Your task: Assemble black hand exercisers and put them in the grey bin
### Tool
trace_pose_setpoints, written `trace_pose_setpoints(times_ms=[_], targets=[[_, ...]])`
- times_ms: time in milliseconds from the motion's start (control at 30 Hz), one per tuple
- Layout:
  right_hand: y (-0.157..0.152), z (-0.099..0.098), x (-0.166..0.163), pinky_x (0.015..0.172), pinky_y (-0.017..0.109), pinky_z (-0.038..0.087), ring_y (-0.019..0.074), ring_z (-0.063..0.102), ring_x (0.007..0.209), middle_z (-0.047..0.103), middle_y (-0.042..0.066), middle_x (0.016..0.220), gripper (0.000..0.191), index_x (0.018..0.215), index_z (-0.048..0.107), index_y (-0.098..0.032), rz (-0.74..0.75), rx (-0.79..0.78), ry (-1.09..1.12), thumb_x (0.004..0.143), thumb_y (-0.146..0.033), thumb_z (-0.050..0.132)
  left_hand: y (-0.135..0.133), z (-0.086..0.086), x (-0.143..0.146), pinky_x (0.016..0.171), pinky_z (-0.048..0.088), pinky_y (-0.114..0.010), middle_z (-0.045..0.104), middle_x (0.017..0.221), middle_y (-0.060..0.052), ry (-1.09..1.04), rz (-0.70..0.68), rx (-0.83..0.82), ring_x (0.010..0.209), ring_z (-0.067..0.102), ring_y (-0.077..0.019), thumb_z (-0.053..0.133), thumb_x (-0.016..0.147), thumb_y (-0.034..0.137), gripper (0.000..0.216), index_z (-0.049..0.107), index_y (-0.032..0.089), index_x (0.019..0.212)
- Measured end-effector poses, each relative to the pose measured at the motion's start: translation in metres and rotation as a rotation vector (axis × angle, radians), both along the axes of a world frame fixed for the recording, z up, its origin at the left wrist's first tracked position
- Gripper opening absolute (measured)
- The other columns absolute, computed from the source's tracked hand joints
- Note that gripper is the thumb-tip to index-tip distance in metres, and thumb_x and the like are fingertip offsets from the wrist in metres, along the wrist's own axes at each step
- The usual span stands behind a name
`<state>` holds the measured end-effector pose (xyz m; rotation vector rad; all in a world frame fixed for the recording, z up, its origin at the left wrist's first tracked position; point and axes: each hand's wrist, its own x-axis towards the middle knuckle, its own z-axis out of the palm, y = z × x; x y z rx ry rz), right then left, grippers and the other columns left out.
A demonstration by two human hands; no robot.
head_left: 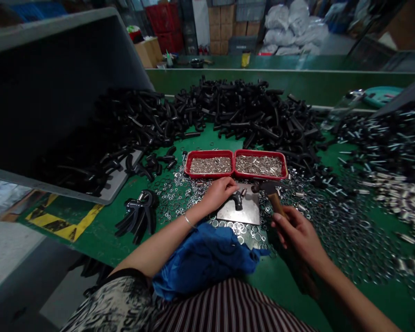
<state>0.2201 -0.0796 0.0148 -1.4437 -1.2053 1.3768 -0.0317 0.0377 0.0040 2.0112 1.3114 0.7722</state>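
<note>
My right hand (295,230) is wrapped around the wooden handle of a hammer (275,203), its dark head near the right edge of a metal plate (238,216). My left hand (219,191) is closed at the plate's upper left, fingertips pinched at a small black part (238,201) with a metal spring-like piece (244,192) beside it. Exactly what the left fingertips grip is hidden. Just beyond the plate stand two joined red trays (233,162) of small metal pins. A blue cloth (207,263) lies in front of the plate.
Black curved handles (242,106) are heaped at the back, spilling from a tipped grey bin (124,60) on the left. Loose metal rings (332,235) cover the right side. A bunch of black handles (138,214) lies left; springs (408,198) are piled far right.
</note>
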Motion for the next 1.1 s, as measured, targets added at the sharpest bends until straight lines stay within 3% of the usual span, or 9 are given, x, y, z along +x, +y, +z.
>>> trace_pose_setpoints(times_ms=[200, 367, 733, 933, 1000, 1100], targets=[[-0.007, -0.004, 0.001, 0.034, 0.021, 0.04, 0.0085, 0.05, 0.043, 0.065, 0.0, 0.083, 0.032, 0.106, 0.053, -0.023, -0.034, 0.021, 0.057, 0.09, -0.048, 0.064, 0.005, -0.017, 0.014, 0.074, 0.044, -0.03, 0.067, 0.09, -0.005, 0.251, 0.054, 0.038, 0.083, 0.062, -0.0201, 0.056, 0.095, 0.033, 0.018, 0.061, 0.017, 0.088], [-0.009, -0.015, 0.001, 0.034, 0.02, 0.039, 0.0075, 0.049, 0.042, 0.067, 0.0, 0.084, 0.029, 0.105, 0.052, -0.023, 0.009, 0.003, 0.069, 0.091, -0.048, 0.061, 0.004, -0.019, 0.02, 0.075, 0.044, -0.031, 0.066, 0.09, -0.006, 0.386, 0.039, 0.102, 0.085, 0.062, -0.0218, 0.055, 0.096, 0.033, 0.019, 0.06, 0.017, 0.088], [-0.009, -0.007, 0.003, 0.039, 0.023, 0.042, 0.01, 0.051, 0.046, 0.068, 0.001, 0.085, 0.032, 0.109, 0.052, -0.023, 0.032, 0.013, -0.01, 0.092, -0.049, 0.06, 0.004, -0.026, 0.015, 0.076, 0.044, -0.031, 0.064, 0.091, -0.005, 0.334, -0.029, 0.108, 0.085, 0.06, -0.0198, 0.051, 0.098, 0.034, 0.021, 0.058, 0.017, 0.089], [-0.003, -0.011, 0.005, 0.04, 0.026, 0.044, 0.0125, 0.053, 0.048, 0.069, 0.002, 0.087, 0.034, 0.112, 0.051, -0.024, 0.102, -0.006, -0.125, 0.093, -0.052, 0.055, 0.005, -0.013, 0.017, 0.089, 0.04, -0.039, 0.064, 0.096, -0.011, 0.588, -0.272, 0.349, 0.096, 0.058, -0.0253, 0.045, 0.101, 0.036, 0.029, 0.062, 0.013, 0.097], [0.001, -0.005, 0.007, 0.042, 0.027, 0.044, 0.0139, 0.055, 0.049, 0.069, 0.002, 0.085, 0.036, 0.114, 0.052, -0.023, 0.141, 0.012, -0.257, 0.094, -0.054, 0.053, 0.0, -0.009, 0.015, 0.092, 0.04, -0.042, 0.063, 0.104, -0.013, 0.594, -0.263, 0.346, 0.101, 0.056, -0.0286, 0.052, 0.096, 0.048, 0.04, 0.06, 0.012, 0.111], [0.007, 0.013, 0.009, 0.051, 0.028, 0.046, 0.0175, 0.061, 0.058, 0.069, 0.004, 0.083, 0.036, 0.114, 0.056, -0.022, 0.194, 0.154, -0.492, 0.095, -0.052, 0.05, -0.012, -0.009, 0.008, 0.099, 0.039, -0.049, 0.056, 0.125, -0.02, 0.494, -0.171, 0.28, 0.113, 0.051, -0.035, 0.067, 0.076, 0.069, 0.095, 0.038, 0.008, 0.143]])
